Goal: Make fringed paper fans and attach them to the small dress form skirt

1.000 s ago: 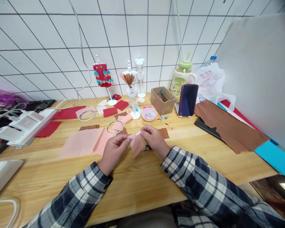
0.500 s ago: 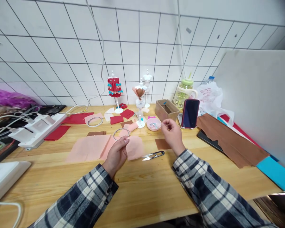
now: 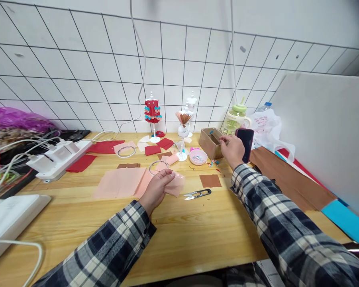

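Note:
My left hand (image 3: 157, 189) pinches a small piece of pink crepe paper (image 3: 176, 186) between thumb and fingers, a little above the table. My right hand (image 3: 232, 149) reaches to the near right edge of the small cardboard box (image 3: 207, 145); its thumb and fingers are pressed together, and whatever they hold is too small to make out. Between the hands lie black-handled thread snips (image 3: 198, 194) and a brown paper square (image 3: 210, 181). A pink bowl (image 3: 198, 157) with small shiny bits stands left of the box.
White mini dress forms (image 3: 184, 131) stand at the back, one in a red dress (image 3: 152, 111). Pink sheets (image 3: 119, 183) and a metal ring (image 3: 126, 152) lie left. A phone (image 3: 245, 143), a bottle (image 3: 235, 119) and brown paper (image 3: 289, 177) are right; a power strip (image 3: 59, 161) is far left.
My right hand has let go of the pink paper and moved right, past the bowl to the box. My left hand keeps the paper. The view has shifted, and the snips now show fully.

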The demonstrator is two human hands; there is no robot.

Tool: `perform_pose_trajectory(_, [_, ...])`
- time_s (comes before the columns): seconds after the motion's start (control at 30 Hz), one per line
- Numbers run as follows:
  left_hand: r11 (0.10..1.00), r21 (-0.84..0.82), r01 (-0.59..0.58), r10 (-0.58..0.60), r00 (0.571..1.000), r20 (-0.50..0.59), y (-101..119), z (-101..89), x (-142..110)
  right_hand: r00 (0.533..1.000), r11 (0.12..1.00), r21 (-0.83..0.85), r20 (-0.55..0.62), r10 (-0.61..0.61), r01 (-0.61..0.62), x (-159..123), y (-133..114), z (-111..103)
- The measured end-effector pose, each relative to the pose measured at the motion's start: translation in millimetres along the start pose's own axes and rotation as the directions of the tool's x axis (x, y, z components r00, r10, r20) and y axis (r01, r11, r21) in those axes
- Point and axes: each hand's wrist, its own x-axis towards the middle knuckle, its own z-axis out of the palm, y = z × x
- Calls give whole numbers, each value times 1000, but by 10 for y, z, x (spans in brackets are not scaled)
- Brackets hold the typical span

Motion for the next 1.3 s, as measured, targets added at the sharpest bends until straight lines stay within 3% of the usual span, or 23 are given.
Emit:
perform_pose_trajectory(0.13, [994, 109, -31, 39, 996, -78, -14, 21, 23, 999, 999, -26, 18, -36, 36, -104, 29, -60])
perform_pose_trajectory(0.27, [924, 373, -82, 107, 993, -47, -23, 34, -2, 996, 994, 93, -63, -56, 62, -417, -100, -171])
perform_pose_trajectory(0.3, [890, 447, -96, 123, 992, -30, -29, 34, -10, 993, 978, 175, 13, -120, 116, -536, -154, -196])
perform_pose_trajectory(0.33, [848, 517, -122, 148, 989, -10, -35, 31, -15, 959, 940, 283, 152, -239, 190, -661, -212, -218])
perform_pose_trajectory(0.37, [798, 581, -161, 186, 982, 17, -38, 25, -17, 876, 885, 394, 298, -378, 248, -787, -271, -237])
perform_pose_trajectory(0.43, [655, 705, -271, 307, 949, 79, -23, 2, -14, 663, 798, 528, 491, -565, 289, -1007, -380, -263])
perform_pose_trajectory(0.5, [417, 830, -370, 449, 878, 166, 34, -33, -10, 557, 784, 538, 566, -608, 309, -1155, -464, -274])
perform_pose_trajectory(0.6, [-14, 915, -404, 509, 785, 354, 187, -93, -16, 523, 788, 521, 594, -611, 328, -1227, -515, -263])
perform_pose_trajectory(0.63, [-96, 906, -412, 466, 786, 407, 240, -110, -21, 519, 793, 529, 607, -602, 302, -1220, -505, -255])
perform_pose_trajectory(0.7, [-168, 885, -433, 353, 812, 465, 316, -137, -32, 523, 811, 557, 645, -558, 179, -1168, -435, -242])
perform_pose_trajectory(0.77, [-132, 909, -395, 328, 848, 416, 335, -145, -43, 576, 820, 572, 666, -473, 11, -1075, -296, -238])
perform_pose_trajectory(0.8, [-73, 930, -361, 332, 870, 364, 323, -139, -47, 629, 818, 573, 655, -419, -53, -1018, -204, -240])
perform_pose_trajectory(0.9, [211, 934, -288, 276, 934, 226, 234, -85, -63, 829, 909, 410, 530, -175, -70, -843, 102, -253])
perform_pose_trajectory(0.97, [371, 887, -274, 218, 955, 204, 167, -31, -81, 874, 981, 192, 482, -63, -35, -764, 255, -261])
perform_pose_trajectory(1.03, [453, 851, -267, 187, 961, 203, 117, 26, -106, 906, 998, 67, 420, -43, 16, -741, 297, -267])
perform_pose_trajectory(1.13, [495, 833, -249, 157, 968, 196, 80, 101, -152, 950, 983, 178, 300, -91, 38, -818, 105, -278])
perform_pose_trajectory(1.2, [527, 816, -238, 140, 971, 193, 68, 140, -177, 910, 892, 447, 395, -127, -69, -929, -138, -287])
perform_pose_trajectory(1.27, [565, 792, -229, 120, 973, 195, 59, 166, -190, 772, 676, 660, 599, -212, -327, -1059, -381, -294])
perform_pose_trajectory(1.3, [582, 781, -226, 114, 974, 197, 55, 173, -192, 706, 578, 688, 662, -252, -440, -1119, -479, -295])
